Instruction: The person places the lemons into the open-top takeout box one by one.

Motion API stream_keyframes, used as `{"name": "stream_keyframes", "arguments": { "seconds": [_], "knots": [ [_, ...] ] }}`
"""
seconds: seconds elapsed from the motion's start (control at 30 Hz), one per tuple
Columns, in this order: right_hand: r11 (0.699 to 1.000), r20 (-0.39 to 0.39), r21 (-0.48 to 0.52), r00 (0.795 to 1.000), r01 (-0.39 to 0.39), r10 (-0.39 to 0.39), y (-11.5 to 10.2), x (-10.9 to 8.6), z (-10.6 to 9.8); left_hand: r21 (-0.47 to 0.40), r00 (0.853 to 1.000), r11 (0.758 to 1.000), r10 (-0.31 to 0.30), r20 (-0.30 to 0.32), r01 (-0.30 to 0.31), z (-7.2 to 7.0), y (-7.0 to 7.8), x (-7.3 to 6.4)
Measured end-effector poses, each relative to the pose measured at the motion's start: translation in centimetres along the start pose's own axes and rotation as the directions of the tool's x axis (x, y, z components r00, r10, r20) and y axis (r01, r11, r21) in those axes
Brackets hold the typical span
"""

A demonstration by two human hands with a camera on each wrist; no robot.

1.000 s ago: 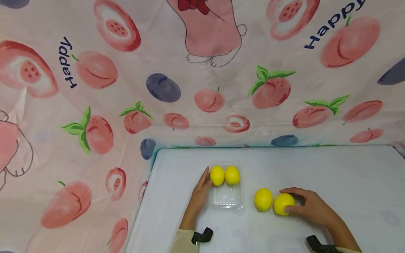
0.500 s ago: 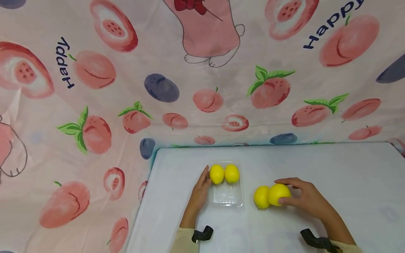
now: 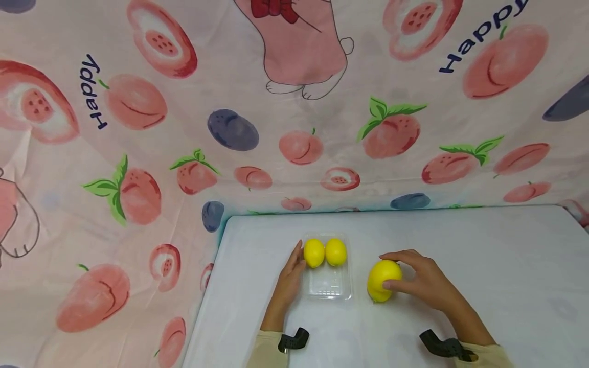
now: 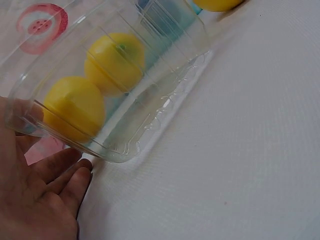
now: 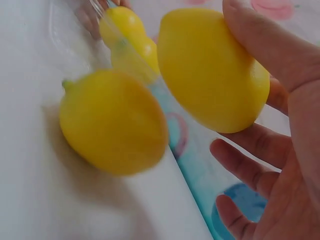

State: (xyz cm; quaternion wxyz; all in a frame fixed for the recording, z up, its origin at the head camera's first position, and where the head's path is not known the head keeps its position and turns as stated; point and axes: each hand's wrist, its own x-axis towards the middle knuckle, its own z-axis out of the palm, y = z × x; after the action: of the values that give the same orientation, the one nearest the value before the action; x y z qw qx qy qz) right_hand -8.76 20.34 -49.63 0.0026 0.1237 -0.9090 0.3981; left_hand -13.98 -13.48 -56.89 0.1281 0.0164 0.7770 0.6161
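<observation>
Pinched between thumb and fingers of the right hand (image 3: 425, 278), one lemon (image 5: 210, 70) has risen from the white tabletop (image 3: 354, 335) and moved left, partly over a second lemon (image 5: 112, 122), bringing it nearer the clear plastic tray (image 3: 327, 289). Two lemons (image 3: 314, 253) sit in that tray's far end; the left hand (image 3: 290, 280), fingers extended, touches its side.

In the head view, the held lemon (image 3: 389, 271) hides part of, apparently, another lemon (image 3: 378, 296).

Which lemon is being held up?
The lemon in the right hand, raised off the table. Two lemons sit in the tray, and the fourth lemon rests on the table.
</observation>
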Motion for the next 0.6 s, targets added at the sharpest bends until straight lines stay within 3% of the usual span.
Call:
{"name": "stream_keyframes", "arguments": {
  "seconds": [0.4, 0.6],
  "knots": [
    [0.999, 0.006, 0.010, 0.999, 0.050, -0.050, -2.4, 1.8, 2.5, -0.016, 1.000, 1.000, 0.024, 0.005, -0.024, -0.1, -0.1, 0.1],
    [1.000, 0.009, 0.009, 1.000, 0.022, -0.022, -3.4, 2.4, 3.8, -0.010, 1.000, 1.000, 0.022, 0.004, -0.022, 0.0, -0.2, 0.1]
  ]
}}
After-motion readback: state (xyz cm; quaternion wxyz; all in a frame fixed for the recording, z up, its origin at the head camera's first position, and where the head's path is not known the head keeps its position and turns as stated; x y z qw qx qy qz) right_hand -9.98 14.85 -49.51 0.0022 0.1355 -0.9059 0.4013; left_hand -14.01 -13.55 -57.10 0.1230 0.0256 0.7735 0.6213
